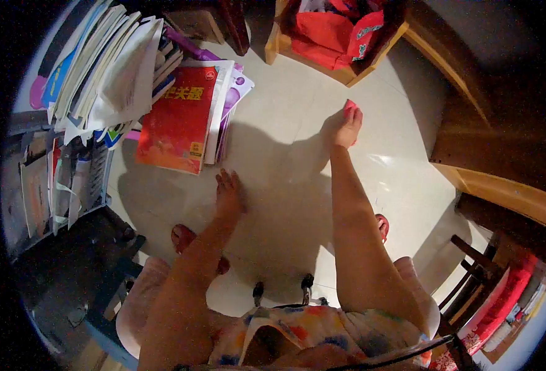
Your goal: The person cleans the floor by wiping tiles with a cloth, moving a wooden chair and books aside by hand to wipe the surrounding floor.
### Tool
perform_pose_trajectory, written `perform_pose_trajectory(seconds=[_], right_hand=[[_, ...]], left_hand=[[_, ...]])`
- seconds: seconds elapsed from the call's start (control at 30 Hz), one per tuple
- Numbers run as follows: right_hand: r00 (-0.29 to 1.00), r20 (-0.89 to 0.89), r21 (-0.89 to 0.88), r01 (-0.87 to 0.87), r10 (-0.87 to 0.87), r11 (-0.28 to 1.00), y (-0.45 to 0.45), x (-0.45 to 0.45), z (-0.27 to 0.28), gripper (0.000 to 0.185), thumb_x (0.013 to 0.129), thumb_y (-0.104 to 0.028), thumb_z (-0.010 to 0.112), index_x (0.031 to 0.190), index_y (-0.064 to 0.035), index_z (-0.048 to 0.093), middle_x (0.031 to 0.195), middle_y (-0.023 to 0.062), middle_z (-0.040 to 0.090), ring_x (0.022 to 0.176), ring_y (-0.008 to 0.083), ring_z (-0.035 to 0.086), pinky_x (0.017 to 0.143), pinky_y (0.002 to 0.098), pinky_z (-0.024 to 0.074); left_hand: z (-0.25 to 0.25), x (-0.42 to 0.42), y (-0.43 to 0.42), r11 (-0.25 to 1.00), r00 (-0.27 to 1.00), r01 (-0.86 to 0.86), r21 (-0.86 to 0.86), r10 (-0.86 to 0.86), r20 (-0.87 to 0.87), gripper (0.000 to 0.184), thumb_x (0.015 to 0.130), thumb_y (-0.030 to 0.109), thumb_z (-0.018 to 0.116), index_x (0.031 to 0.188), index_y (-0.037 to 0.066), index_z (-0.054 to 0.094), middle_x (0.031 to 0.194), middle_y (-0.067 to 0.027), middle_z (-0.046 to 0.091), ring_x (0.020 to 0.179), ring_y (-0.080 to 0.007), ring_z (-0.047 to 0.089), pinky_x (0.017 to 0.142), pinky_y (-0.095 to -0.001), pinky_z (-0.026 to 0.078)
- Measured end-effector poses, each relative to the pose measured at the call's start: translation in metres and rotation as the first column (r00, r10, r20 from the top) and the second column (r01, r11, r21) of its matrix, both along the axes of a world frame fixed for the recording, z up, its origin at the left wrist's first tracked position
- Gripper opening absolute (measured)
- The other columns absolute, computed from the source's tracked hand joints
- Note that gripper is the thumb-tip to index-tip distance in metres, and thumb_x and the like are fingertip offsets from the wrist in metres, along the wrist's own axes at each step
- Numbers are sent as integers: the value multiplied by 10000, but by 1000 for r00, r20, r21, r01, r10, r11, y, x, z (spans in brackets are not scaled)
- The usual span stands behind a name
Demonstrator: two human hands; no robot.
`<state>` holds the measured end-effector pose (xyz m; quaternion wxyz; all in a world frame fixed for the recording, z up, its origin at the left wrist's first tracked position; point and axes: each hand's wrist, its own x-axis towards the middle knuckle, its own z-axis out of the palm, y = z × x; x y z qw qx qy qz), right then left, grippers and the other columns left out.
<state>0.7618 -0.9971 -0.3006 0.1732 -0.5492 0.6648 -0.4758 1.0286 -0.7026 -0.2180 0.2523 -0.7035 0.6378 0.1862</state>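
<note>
My left hand (228, 191) is stretched out low over the floor, fingers apart and holding nothing. Just beyond its fingertips lies a stack of books, topped by a red book (180, 117) with yellow lettering. White and purple-patterned covers show under its right side. My right hand (348, 128) reaches forward over the tiles, closed on a small pinkish-red thing (349, 105); its kind is too covered to tell. Ahead of that hand, a red bag (331, 37) with white and green print sits in a wooden box (349, 75).
A tall, leaning pile of papers and books (115, 68) stands at the upper left, above a rack of folders (56, 179). Wooden furniture (502, 191) borders the right side. Red shoes (183, 237) are on my feet on the pale tiled floor (279, 204).
</note>
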Motion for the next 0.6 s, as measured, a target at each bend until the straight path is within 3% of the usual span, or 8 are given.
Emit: perform_pose_trajectory(seconds=[0.1, 0.17, 0.23, 0.33, 0.37, 0.47, 0.5, 0.6], right_hand=[[981, 180, 164, -98, 68, 982, 2, 43, 40, 502, 1014, -375, 395, 1262, 44, 522, 1330, 187, 517, 1277, 372, 432, 1080, 389, 314], [983, -104, 0, -153, 152, 988, -5, 68, 22, 450, 1013, -327, 384, 1254, 22, 532, 1316, 182, 525, 1246, 372, 453, 1068, 394, 329], [901, -308, 29, -313, 306, 949, -7, 78, 16, 406, 984, -253, 394, 1283, -19, 538, 1345, 178, 514, 1252, 367, 459, 1080, 400, 336], [827, -469, -95, -396, 310, 913, -13, 99, -9, 400, 965, -222, 390, 1276, -23, 543, 1319, 188, 527, 1237, 370, 468, 1072, 407, 348], [822, -391, 71, -422, 414, 904, -8, 117, 45, 404, 968, -236, 381, 1276, -31, 543, 1310, 187, 541, 1245, 376, 466, 1072, 412, 347], [828, -335, -49, -493, 450, 869, -7, 145, -12, 372, 973, -231, 384, 1237, -31, 552, 1231, 185, 582, 1177, 375, 515, 1023, 430, 391], [734, -235, 238, -592, 637, 770, -5, 152, 13, 398, 926, -207, 531, 1296, -61, 535, 1378, 194, 497, 1267, 402, 455, 1066, 443, 382], [693, 69, 209, -713, 718, 669, 20, 170, 37, 389, 915, -193, 572, 1276, -51, 554, 1320, 175, 546, 1231, 333, 513, 1052, 400, 399]], left_hand=[[-6, 1, 2, 997, 995, 79, 15, -79, 54, 1253, 561, 542, 848, 1476, -42, 224, 1488, -376, 199, 1393, -509, 211, 1139, -497, 285], [-7, 2, 4, 998, 998, 58, 10, -58, 33, 1251, 562, 550, 845, 1471, -50, 231, 1483, -379, 207, 1389, -519, 207, 1148, -508, 259], [-6, 2, 5, 1000, 1000, 6, 14, -6, -22, 1217, 581, 513, 847, 1467, -57, 237, 1484, -381, 202, 1387, -529, 202, 1151, -516, 243], [16, -4, -1, 999, 998, -38, -19, 37, -50, 1161, 615, 436, 849, 1466, -59, 233, 1494, -381, 169, 1386, -540, 193, 1144, -516, 257], [13, -4, 1, 999, 997, -44, -30, 42, -67, 1156, 618, 420, 850, 1470, -53, 228, 1499, -379, 154, 1388, -537, 192, 1143, -513, 261], [-14, 1, 12, 994, 992, -78, -77, 70, -102, 1133, 629, 372, 848, 1478, -36, 217, 1512, -370, 119, 1395, -528, 190, 1140, -507, 270], [-28, 2, 16, 990, 990, -98, -100, 87, -108, 1120, 636, 356, 845, 1480, -30, 218, 1515, -366, 112, 1396, -526, 191, 1140, -505, 271], [-53, 3, 29, 980, 995, -84, -179, 71, -76, 1077, 653, 302, 831, 1480, -21, 221, 1522, -355, 99, 1400, -519, 192, 1141, -505, 269]])
